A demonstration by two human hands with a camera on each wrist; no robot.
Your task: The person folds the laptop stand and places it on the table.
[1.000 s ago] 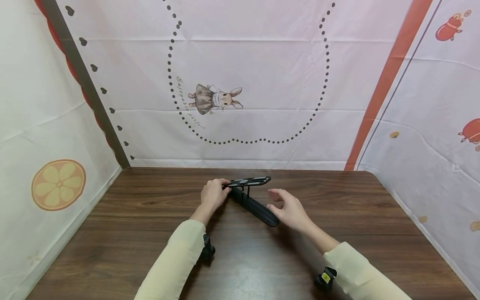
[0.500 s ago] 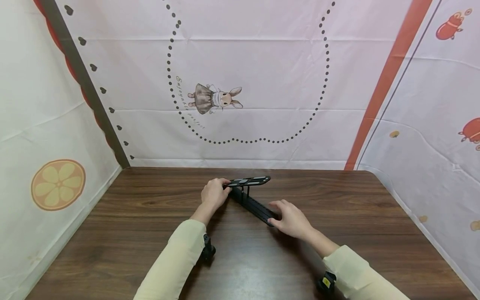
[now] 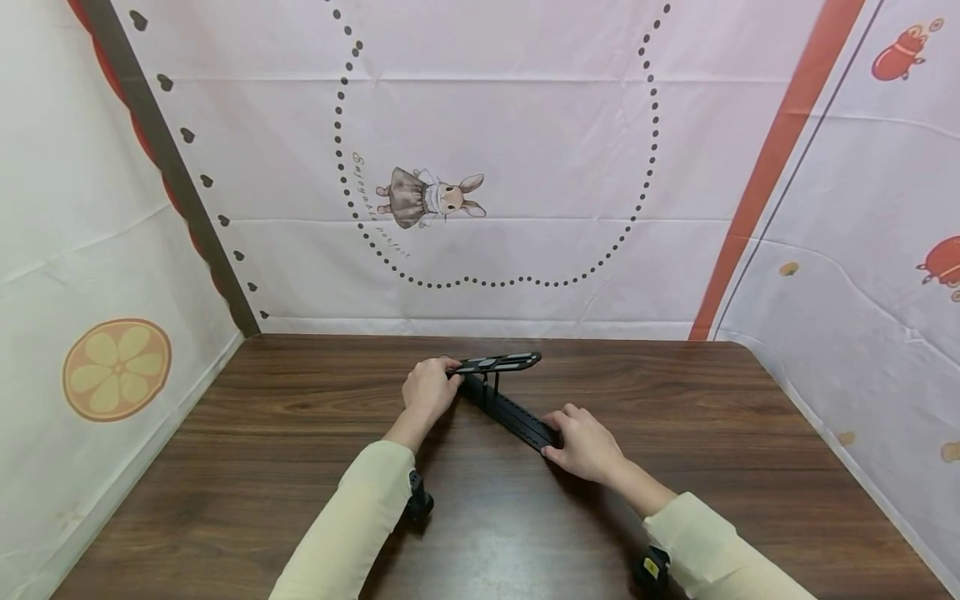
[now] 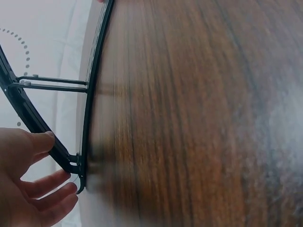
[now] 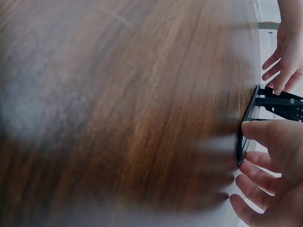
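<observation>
A black folding stand (image 3: 508,414), which looks like a laptop stand, rests on the table with its long flat base slanting toward the right. Its slotted upper plate (image 3: 501,363) is raised at an angle, propped by two thin struts (image 4: 57,87). My left hand (image 3: 426,390) pinches the hinged far-left end, thumb on the upper plate and fingers around its other side in the left wrist view. At the base's near-right end, my right hand (image 3: 587,446) grips the edge between thumb and fingers. In the right wrist view the other fingers of this hand (image 5: 284,156) spread loosely beyond the edge.
The dark wooden table (image 3: 300,500) extends on all sides of the stand. A printed white cloth (image 3: 525,192) hangs behind the table's back edge, with more cloth at the left and right sides.
My right hand has come down from just beside the base and taken hold of its near-right end. The left hand and the stand have stayed nearly in place.
</observation>
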